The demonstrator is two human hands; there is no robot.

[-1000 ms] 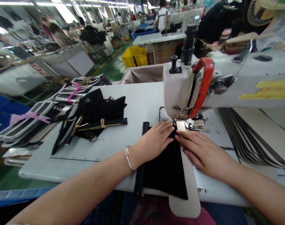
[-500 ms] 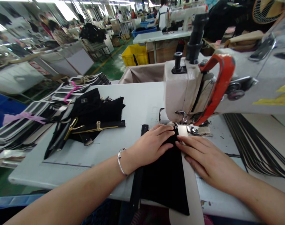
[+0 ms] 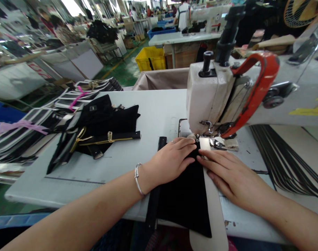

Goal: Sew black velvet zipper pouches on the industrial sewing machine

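My left hand [image 3: 174,157] lies flat on a black fabric piece [image 3: 183,205], its fingertips close to the presser foot of a white sewing machine [image 3: 208,101]. A dark strip [image 3: 153,205] runs along the fabric's left edge, partly under my left wrist. My right hand [image 3: 227,170] rests with fingers stretched out over a pale beige strip [image 3: 215,212] on the right, fingertips at the black fabric's edge. Both layers reach up to the machine's foot and hang over the table's front edge. The needle point is too small to make out.
On the left of the white table [image 3: 164,108] lies a heap of black pieces with gold zippers [image 3: 109,137]. Tied bundles of white-edged panels [image 3: 25,129] stand beyond it. Stacked dark-edged sheets [image 3: 287,164] lie right. A yellow crate [image 3: 150,58] and people are farther back.
The view has shifted slightly, so the machine appears farther right. Both hands keep nearly the same places on the fabric, which shows hardly any movement.
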